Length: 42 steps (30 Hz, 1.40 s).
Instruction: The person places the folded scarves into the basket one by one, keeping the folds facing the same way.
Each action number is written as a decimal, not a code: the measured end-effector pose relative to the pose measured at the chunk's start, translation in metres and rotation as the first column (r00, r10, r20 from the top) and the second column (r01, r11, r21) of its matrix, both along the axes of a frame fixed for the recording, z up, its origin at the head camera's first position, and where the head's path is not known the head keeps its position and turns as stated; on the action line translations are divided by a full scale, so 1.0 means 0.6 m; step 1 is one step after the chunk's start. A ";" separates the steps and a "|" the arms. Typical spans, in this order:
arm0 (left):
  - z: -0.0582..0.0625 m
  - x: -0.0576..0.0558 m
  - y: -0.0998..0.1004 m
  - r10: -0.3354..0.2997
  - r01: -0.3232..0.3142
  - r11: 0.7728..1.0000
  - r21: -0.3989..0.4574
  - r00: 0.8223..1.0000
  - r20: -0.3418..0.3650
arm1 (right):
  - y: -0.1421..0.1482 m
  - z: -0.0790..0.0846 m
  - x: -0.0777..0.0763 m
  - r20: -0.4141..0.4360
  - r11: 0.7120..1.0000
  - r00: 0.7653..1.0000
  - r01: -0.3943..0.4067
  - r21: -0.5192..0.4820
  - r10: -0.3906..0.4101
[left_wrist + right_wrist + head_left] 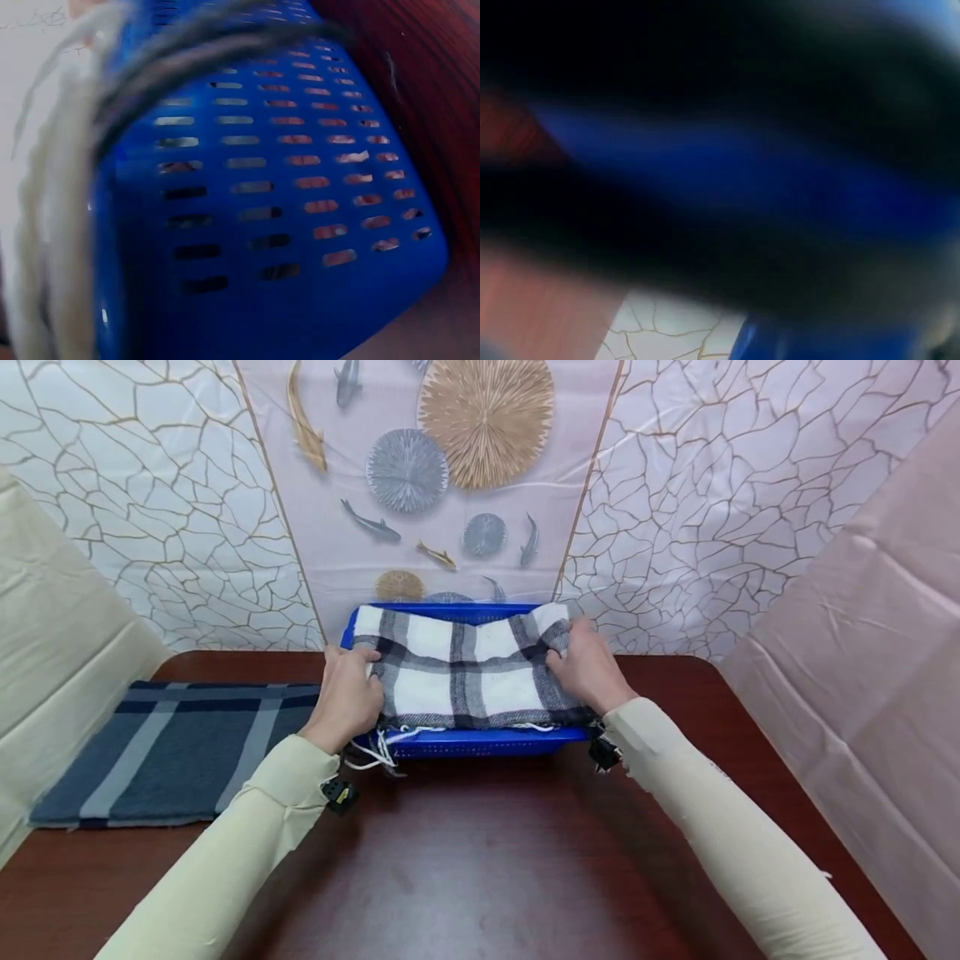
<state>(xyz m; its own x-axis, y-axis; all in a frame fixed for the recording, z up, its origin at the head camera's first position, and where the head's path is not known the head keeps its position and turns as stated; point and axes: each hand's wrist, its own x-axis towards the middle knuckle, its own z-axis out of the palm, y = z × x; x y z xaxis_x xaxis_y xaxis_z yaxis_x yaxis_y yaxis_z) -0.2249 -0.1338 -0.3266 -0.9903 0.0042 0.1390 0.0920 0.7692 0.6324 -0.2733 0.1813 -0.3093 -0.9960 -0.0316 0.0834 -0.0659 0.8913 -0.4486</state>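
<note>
A folded black, grey and white plaid scarf (465, 668) with fringe lies over the blue plastic basket (480, 743). My left hand (347, 693) pinches the scarf's left edge, and my right hand (591, 668) grips its right edge near the back corner. White fringe strands (384, 750) hang over the basket's front left. In the left wrist view, white cords of fringe (67, 217) and dark strands pass close before the slotted basket wall (300, 180). Blurred dark shapes block most of the right wrist view, with the blue basket (742, 165) between them.
To the left, a folded blue-grey striped cloth (180, 752) lies flat on the dark red-brown table (480, 860). A patterned wall covering (480, 527) stands directly behind the basket. Fabric-covered side panels border the table on the left and right.
</note>
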 end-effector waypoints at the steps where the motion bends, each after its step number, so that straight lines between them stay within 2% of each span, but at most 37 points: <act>1: 0.001 -0.002 0.001 0.004 -0.004 1.000 -0.019 1.000 0.010 | -0.002 -0.002 -0.001 -0.010 1.000 1.000 -0.002 0.013 0.002; 8: 0.011 -0.003 0.013 0.020 0.003 0.984 -0.178 0.992 0.127 | -0.014 -0.007 0.000 -0.006 0.997 1.000 0.010 0.082 -0.009; 12: 0.016 0.002 0.021 -0.026 0.058 0.954 -0.294 0.994 0.110 | -0.015 -0.003 0.013 -0.050 0.992 0.999 0.005 0.128 0.002; 15: 0.022 0.010 0.029 -0.042 0.070 0.929 -0.364 0.995 0.086 | -0.016 0.004 0.028 -0.155 0.974 0.983 -0.066 0.215 0.101; 18: 0.032 0.014 0.036 -0.061 0.087 0.901 -0.426 0.995 0.074 | -0.021 0.013 0.039 -0.200 0.935 0.946 -0.189 0.299 0.256; 20: 0.039 0.013 0.042 -0.092 0.137 0.888 -0.439 0.988 0.121 | -0.026 0.019 0.043 -0.153 0.899 0.927 -0.277 0.340 0.343; 22: 0.044 0.007 0.047 -0.135 0.208 0.871 -0.446 0.972 0.191 | -0.031 0.022 0.045 -0.046 0.873 0.925 -0.339 0.351 0.377; 24: 0.046 0.000 0.051 -0.157 0.274 0.864 -0.422 0.943 0.292 | -0.035 0.022 0.045 0.073 0.854 0.924 -0.375 0.362 0.375; 26: 0.046 -0.008 0.053 -0.153 0.312 0.859 -0.405 0.913 0.378 | -0.037 0.020 0.043 0.179 0.838 0.917 -0.398 0.374 0.356; 29: 0.041 -0.018 0.054 -0.135 0.346 0.845 -0.409 0.876 0.462 | -0.037 0.014 0.038 0.284 0.820 0.903 -0.417 0.393 0.323; 32: 0.036 -0.026 0.056 -0.127 0.381 0.809 -0.447 0.856 0.500 | -0.038 0.011 0.033 0.341 0.801 0.890 -0.432 0.414 0.304; 37: 0.030 -0.037 0.061 -0.114 0.426 0.741 -0.519 0.842 0.528 | -0.046 0.008 0.028 0.417 0.779 0.858 -0.472 0.412 0.300; 41: 0.026 -0.043 0.062 -0.115 0.460 0.708 -0.535 0.823 0.556 | -0.050 0.002 0.026 0.463 0.759 0.835 -0.502 0.415 0.299; 42: 0.026 -0.044 0.062 -0.120 0.468 0.707 -0.530 0.818 0.562 | -0.050 0.001 0.026 0.468 0.755 0.833 -0.505 0.419 0.297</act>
<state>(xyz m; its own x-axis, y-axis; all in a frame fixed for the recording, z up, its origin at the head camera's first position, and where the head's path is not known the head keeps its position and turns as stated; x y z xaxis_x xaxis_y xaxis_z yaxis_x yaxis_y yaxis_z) -0.2513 -0.0965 -0.3110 -0.8548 0.2190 -0.4705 0.2243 0.9735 0.0455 -0.2578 0.1515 -0.3089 -0.8324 -0.3683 -0.4140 -0.4021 0.9156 -0.0060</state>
